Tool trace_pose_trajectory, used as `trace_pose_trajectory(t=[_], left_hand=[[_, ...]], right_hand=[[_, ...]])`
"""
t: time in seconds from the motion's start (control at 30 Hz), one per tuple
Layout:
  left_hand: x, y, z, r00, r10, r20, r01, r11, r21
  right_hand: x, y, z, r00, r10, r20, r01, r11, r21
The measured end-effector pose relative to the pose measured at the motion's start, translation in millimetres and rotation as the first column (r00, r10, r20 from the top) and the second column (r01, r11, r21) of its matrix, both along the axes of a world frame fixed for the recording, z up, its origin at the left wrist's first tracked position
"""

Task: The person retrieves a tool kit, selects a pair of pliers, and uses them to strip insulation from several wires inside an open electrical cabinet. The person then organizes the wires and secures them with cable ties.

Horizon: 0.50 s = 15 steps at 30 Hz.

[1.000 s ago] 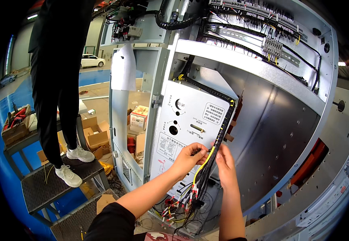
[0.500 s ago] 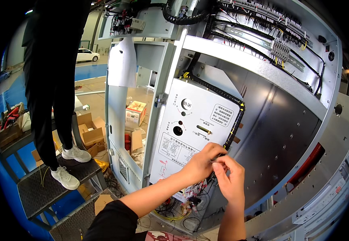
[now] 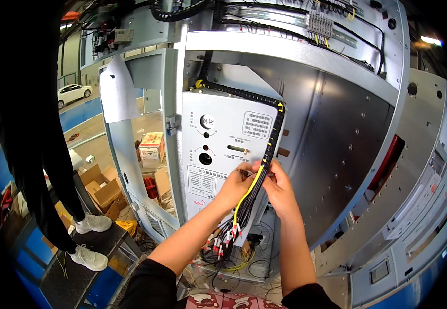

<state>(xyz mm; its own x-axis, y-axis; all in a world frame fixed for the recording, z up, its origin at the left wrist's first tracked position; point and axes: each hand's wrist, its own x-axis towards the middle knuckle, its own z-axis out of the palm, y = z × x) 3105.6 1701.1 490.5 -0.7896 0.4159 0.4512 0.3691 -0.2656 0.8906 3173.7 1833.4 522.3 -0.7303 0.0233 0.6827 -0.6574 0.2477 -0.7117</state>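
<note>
A bundle of black wires with one yellow-green wire (image 3: 249, 195) hangs down the right edge of a white metal panel (image 3: 223, 134) inside a cabinet. Its upper part is wrapped in a black sleeve (image 3: 273, 139) with yellow showing through. My left hand (image 3: 235, 186) is closed at the bundle's left side, just below the sleeve. From the right, my right hand (image 3: 281, 189) grips the bundle at the same height, thumb against the wires. Fingertips behind the bundle are hidden. The loose wire ends (image 3: 226, 239) below carry red and white tips.
An open cabinet door (image 3: 141, 129) with paper hung on it stands left. Beyond it are cardboard boxes (image 3: 100, 185). Another person in dark trousers (image 3: 48, 154) stands on a metal step platform (image 3: 74, 273). Terminal rails (image 3: 320, 26) run above; loose cables (image 3: 239, 262) lie in the cabinet bottom.
My view has shifted right, so the cabinet sits further left. My hands have moved from nearly together to either side of the bundle, and the yellow-green wire and hanging wires now show between them.
</note>
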Motion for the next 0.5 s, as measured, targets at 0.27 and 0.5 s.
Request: trace_pose_trajectory(t=[0.27,0.5], left_hand=[[55.9,-15.0,54.5,0.749,0.088,-0.657,-0.199,0.975,-0.096],[32.1,-12.7,44.1,0.996,-0.089,-0.027,0.093,0.968,0.231]], right_hand=[[59.9,-9.1,34.8,0.963,-0.27,-0.001,0.265,0.944,0.197],[27.5,19.5,16.2,0.968,-0.195,-0.161,0.164,0.968,-0.188]])
